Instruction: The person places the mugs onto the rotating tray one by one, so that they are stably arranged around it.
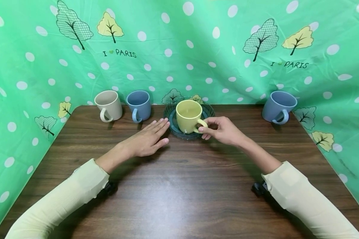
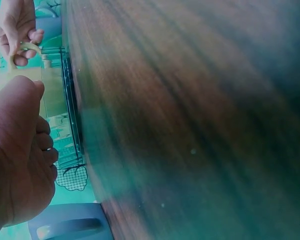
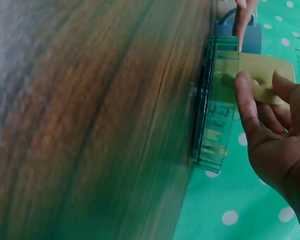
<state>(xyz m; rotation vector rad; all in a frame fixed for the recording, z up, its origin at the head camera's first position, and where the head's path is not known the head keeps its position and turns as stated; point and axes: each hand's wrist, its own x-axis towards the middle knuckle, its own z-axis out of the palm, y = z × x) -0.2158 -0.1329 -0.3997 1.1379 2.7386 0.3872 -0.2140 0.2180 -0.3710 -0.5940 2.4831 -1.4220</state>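
Note:
A yellow mug (image 1: 187,117) stands upright within a round, bluish-green clear dish (image 1: 210,112) at the back middle of the table. Whether its base touches the dish floor cannot be told. My right hand (image 1: 222,130) pinches the mug's handle between thumb and fingers, from the right side. The right wrist view shows the mug (image 3: 267,70) partly behind the dish's see-through wall (image 3: 217,150). To the left of the dish, my left hand (image 1: 146,139) lies palm down with straight fingers, the tips close to the dish rim and holding nothing.
Left of the dish stand a blue mug (image 1: 140,103) and an off-white mug (image 1: 110,103). Another blue mug (image 1: 278,105) sits at the back right of the dark wooden table (image 1: 179,186). A green dotted cloth (image 1: 179,43) hangs behind the table.

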